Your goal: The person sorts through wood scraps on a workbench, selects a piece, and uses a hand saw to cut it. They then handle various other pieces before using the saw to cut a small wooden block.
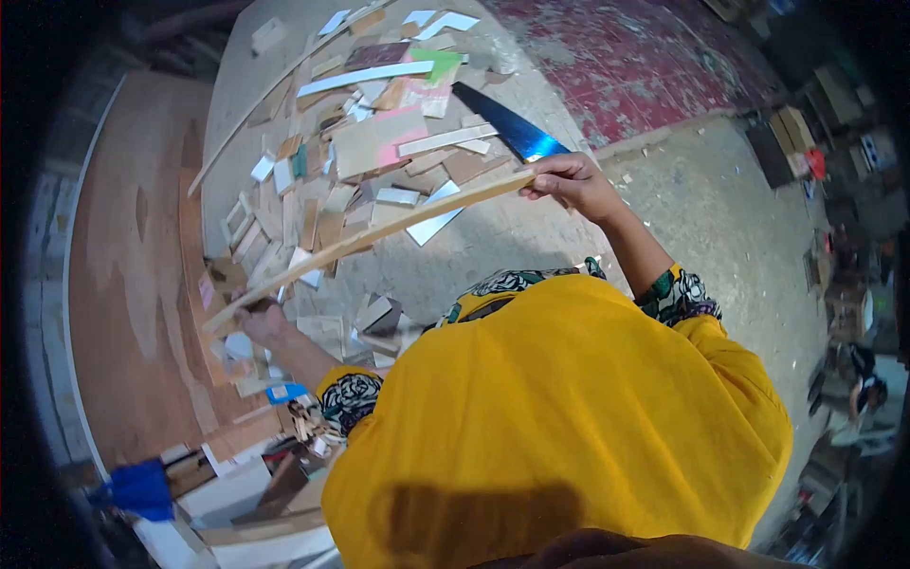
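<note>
A long thin wooden strip (398, 224) slants across the view above the table, its right end higher in the picture. My right hand (572, 184) pinches it near that end, fingers closed around the wood. Toward the other end my left hand (263, 321) grips the strip, with part of its fingers hidden behind it. Just beyond my right hand lies a saw blade (507, 125), dark with a blue shine; its handle is not visible. Below the strip, many wood offcuts (445, 171) and a pale board with a pink edge (374, 144) are scattered on the table (531, 223).
A large brown plywood sheet (133, 256) stands at the left. More scrap wood (227, 493) and a blue cloth (140, 488) are at lower left. Concrete floor (720, 209) and a red floor patch (635, 66) lie to the right. Another person (867, 391) is at the far right.
</note>
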`<state>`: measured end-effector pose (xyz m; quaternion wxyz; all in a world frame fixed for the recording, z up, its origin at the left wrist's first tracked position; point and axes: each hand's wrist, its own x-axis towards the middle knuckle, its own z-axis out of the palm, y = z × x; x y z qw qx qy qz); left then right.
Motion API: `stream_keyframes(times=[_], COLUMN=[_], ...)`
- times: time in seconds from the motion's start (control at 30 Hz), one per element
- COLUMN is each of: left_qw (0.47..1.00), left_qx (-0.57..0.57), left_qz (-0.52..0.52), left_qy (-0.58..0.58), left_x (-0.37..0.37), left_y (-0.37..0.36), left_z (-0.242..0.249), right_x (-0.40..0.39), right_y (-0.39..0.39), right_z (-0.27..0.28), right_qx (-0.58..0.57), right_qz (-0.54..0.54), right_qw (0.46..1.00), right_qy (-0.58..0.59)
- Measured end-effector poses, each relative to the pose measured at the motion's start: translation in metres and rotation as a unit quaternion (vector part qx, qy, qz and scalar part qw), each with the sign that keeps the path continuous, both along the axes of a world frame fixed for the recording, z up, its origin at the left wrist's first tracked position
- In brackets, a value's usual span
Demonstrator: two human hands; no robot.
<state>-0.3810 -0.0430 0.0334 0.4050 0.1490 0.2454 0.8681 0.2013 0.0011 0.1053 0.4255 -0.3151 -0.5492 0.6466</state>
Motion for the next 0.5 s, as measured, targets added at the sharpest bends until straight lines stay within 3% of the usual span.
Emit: stream_keyframes(times=[0.07, 0.13, 0.2, 0.27, 0.37, 0.43, 0.5], left_qw=[0.996, 0.994, 0.999, 0.982, 0.970, 0.975, 0.970], left_qx=[-0.043, 0.060, -0.042, -0.134, -0.163, -0.184, -0.195], left_qz=[0.056, -0.057, 0.025, 0.132, 0.171, 0.121, 0.136], left_qy=[0.060, 0.073, -0.021, 0.026, -0.053, -0.038, -0.042], left_x=[0.020, 0.034, 0.048, 0.069, 0.106, 0.119, 0.129], left_y=[-0.003, -0.009, -0.007, -0.003, -0.012, -0.018, -0.019], left_z=[0.004, 0.001, -0.008, -0.014, 0.007, 0.012, 0.016], right_x=[-0.001, 0.004, 0.010, 0.007, 0.007, 0.012, 0.018], right_y=[0.008, 0.020, 0.027, 0.025, 0.028, 0.034, 0.044], right_z=[-0.012, -0.042, -0.068, -0.072, -0.080, -0.086, -0.094], right_qx=[-0.012, -0.012, -0.019, -0.049, -0.075, -0.072, -0.071], right_qz=[-0.066, -0.088, -0.061, -0.063, -0.077, -0.045, -0.019], right_qw=[0.997, 0.988, 0.966, 0.970, 0.966, 0.961, 0.954], right_qy=[-0.040, -0.129, -0.250, -0.229, -0.236, -0.264, -0.292])
